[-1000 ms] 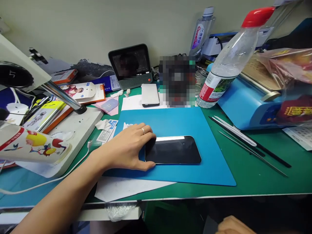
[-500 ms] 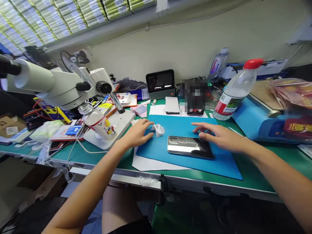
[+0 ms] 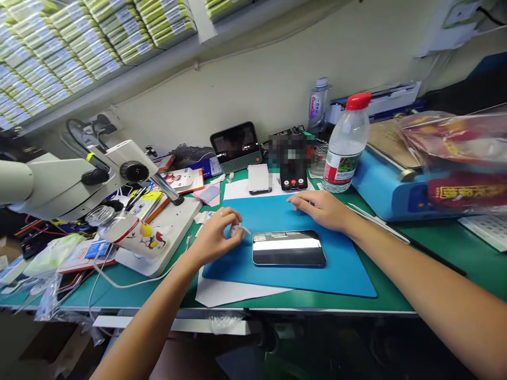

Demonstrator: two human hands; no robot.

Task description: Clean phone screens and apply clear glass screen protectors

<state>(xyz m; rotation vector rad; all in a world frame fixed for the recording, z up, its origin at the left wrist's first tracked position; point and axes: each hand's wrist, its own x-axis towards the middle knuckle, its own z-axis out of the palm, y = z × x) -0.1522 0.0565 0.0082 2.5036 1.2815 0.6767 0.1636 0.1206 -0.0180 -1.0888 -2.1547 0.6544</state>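
Note:
My left hand (image 3: 219, 235) is at the left part of a blue mat (image 3: 344, 269), its fingers closed on a crumpled white tissue (image 3: 240, 230). To the right of it, a phone (image 3: 289, 249) lies flat on the mat, its glossy dark screen facing up and reflecting a bright band. Beyond the phone's right end, my right hand (image 3: 319, 209) rests low over the mat's far right part. Its fingers are loosely bent and hold nothing that I can see.
A microscope (image 3: 59, 182) and a tilted glass jar (image 3: 130, 232) stand at the left. Behind the mat are a smart display (image 3: 236, 148), a white box (image 3: 259, 178) and an upright phone (image 3: 293, 177). A red-capped bottle (image 3: 346, 145) and a blue machine (image 3: 380, 190) stand right.
My left hand has closed on the tissue that lay beside it. My right hand has drawn back from over the phone to the mat's far side. The view has shifted to the right.

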